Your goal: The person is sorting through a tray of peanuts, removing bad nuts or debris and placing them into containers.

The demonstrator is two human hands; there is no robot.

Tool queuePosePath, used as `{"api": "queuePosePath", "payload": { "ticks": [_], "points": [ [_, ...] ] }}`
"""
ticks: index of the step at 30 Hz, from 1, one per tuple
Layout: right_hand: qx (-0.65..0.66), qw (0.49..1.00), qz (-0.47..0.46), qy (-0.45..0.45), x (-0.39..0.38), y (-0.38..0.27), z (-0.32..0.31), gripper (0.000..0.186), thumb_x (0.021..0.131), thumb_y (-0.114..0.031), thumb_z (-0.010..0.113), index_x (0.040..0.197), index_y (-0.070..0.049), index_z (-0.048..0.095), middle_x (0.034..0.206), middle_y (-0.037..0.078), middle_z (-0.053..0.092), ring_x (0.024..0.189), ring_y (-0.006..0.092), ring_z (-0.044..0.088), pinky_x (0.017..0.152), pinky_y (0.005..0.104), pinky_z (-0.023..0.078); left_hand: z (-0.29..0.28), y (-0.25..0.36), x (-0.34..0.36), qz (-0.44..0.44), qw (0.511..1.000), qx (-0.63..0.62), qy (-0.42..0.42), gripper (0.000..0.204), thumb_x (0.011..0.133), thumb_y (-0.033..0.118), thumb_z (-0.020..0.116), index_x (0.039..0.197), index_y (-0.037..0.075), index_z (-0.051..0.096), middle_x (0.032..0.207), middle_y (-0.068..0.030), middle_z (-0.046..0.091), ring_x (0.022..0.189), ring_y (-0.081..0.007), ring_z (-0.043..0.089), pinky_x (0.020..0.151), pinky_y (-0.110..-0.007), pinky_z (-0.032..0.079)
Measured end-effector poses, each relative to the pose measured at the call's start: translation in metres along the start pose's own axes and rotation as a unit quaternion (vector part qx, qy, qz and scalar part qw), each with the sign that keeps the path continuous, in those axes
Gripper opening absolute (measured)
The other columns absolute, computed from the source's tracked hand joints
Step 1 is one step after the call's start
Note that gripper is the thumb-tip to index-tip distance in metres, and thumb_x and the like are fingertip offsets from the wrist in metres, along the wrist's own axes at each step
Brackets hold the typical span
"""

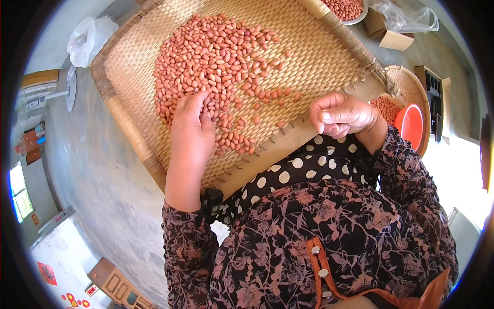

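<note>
A heap of shelled, reddish-pink peanuts (206, 56) lies in a woven bamboo winnowing tray (309, 46) before me, with looser kernels scattered toward its right and near sides. My left hand (193, 129) rests at the near left of the heap, its fingers reaching in among the kernels and its thumb held apart. Over the tray's near right edge, my right hand (342, 116) is curled, thumb pressed toward the bent fingers. Whatever it may hold is hidden.
At the right stands a round woven basket (411, 85) with more peanuts and a red plastic bowl (410, 126). Beyond the tray are a white basin (360, 18) of peanuts and a cardboard box (393, 38). A fan (71, 92) stands at the left.
</note>
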State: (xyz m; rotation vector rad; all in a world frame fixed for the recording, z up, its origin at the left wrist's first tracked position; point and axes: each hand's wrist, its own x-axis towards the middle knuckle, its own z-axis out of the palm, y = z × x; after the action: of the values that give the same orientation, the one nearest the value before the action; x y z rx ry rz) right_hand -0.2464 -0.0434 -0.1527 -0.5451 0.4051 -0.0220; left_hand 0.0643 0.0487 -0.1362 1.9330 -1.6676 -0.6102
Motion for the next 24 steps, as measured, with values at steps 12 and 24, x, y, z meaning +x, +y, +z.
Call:
{"api": "queuePosePath", "payload": {
  "ticks": [12, 24],
  "points": [
    [-0.007, 1.0, 0.007, -0.008, -0.005, 0.006, -0.008, 0.025, 0.098, -0.024, 0.052, 0.093, 0.0, 0.06, 0.06, -0.005, 0.039, 0.045, 0.0003, 0.028, 0.037, 0.016, 0.02, 0.008, -0.021, -0.003, -0.06, 0.997, -0.015, -0.037, 0.037, 0.074, -0.007, 0.059, 0.11, 0.001, 0.058, 0.101, -0.0159, 0.053, 0.086, -0.0276, 0.057, 0.079, -0.035, 0.048],
    [-0.008, 1.0, -0.002, -0.006, -0.003, 0.007, -0.006, 0.026, 0.098, -0.024, 0.052, 0.092, 0.0, 0.059, 0.059, -0.005, 0.038, 0.045, 0.0003, 0.027, 0.037, 0.0159, 0.021, 0.023, -0.01, -0.011, -0.084, 0.993, -0.065, -0.056, 0.044, 0.072, -0.006, 0.063, 0.114, 0.003, 0.053, 0.1, -0.015, 0.054, 0.087, -0.028, 0.058, 0.079, -0.035, 0.049]
  ]
}}
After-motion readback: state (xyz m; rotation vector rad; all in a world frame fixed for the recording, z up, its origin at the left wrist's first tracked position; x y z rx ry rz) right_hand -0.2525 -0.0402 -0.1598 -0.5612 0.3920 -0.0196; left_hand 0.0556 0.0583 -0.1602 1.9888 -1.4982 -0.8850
